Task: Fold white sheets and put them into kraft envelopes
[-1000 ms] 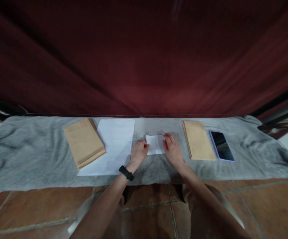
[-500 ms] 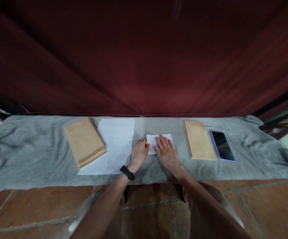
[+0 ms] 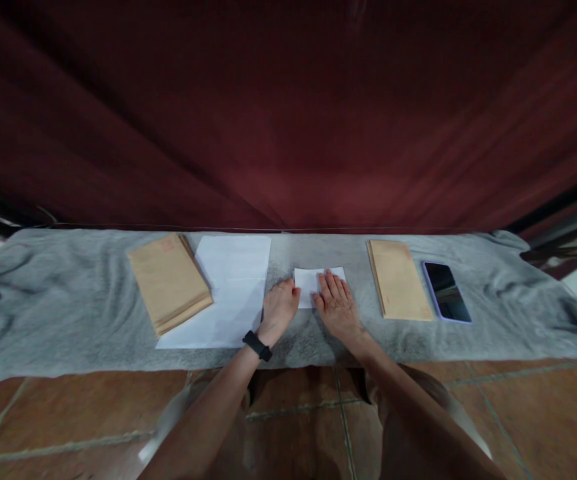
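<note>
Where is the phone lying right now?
In the head view, the phone lies on the grey cloth towards the right end, just right of the right-hand envelope stack.

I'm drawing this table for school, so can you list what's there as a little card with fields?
Surface: wrinkled grey cloth, dark red curtain behind
Left hand: curled at the left edge of a small folded white paper; black wristband
Right hand: flat on that paper
Left of hands: stack of tan paper envelopes overlapping a flat white paper sheet
Right of hands: second tan envelope stack, then a dark-screened rectangular phone
</note>
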`<move>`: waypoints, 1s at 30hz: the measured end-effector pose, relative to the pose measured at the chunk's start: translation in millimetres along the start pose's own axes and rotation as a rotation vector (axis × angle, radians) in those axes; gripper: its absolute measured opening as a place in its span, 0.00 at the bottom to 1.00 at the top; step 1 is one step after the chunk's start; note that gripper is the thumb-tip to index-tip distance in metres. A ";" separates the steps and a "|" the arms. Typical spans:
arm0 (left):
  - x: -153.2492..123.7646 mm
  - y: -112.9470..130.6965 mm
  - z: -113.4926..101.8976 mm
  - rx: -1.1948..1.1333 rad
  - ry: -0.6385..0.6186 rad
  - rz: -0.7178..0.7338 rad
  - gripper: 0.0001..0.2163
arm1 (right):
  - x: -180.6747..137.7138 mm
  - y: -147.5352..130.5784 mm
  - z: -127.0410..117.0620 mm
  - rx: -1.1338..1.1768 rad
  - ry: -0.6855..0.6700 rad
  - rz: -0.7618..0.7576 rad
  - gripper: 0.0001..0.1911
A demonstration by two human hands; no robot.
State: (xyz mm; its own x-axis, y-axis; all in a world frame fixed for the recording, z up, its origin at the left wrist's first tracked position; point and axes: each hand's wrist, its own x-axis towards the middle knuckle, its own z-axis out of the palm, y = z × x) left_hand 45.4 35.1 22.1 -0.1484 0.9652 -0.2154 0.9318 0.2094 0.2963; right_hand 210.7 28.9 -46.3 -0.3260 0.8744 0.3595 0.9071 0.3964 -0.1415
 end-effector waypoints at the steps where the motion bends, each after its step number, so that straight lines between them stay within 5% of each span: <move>1: -0.4 0.1 -0.2 0.005 0.002 0.003 0.13 | -0.3 0.6 0.1 -0.002 -0.001 0.002 0.29; 19: -6.4 2.6 -0.8 0.086 0.092 0.013 0.13 | -6.5 19.3 -2.2 -0.043 -0.030 0.094 0.30; 24: -12.9 14.4 9.6 0.114 0.273 0.218 0.13 | -5.2 16.4 -5.4 -0.074 -0.055 0.106 0.31; 30: -21.3 39.0 45.2 0.027 0.256 0.548 0.24 | -10.3 19.8 -6.4 -0.170 -0.104 0.040 0.31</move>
State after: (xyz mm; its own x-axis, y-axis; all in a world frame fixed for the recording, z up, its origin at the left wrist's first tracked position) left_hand 99.9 15.7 -3.8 0.2837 0.9392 0.1935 0.9029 -0.3296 0.2761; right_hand 233.7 26.0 -47.0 -0.3066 0.9162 0.2579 0.9489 0.3155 0.0070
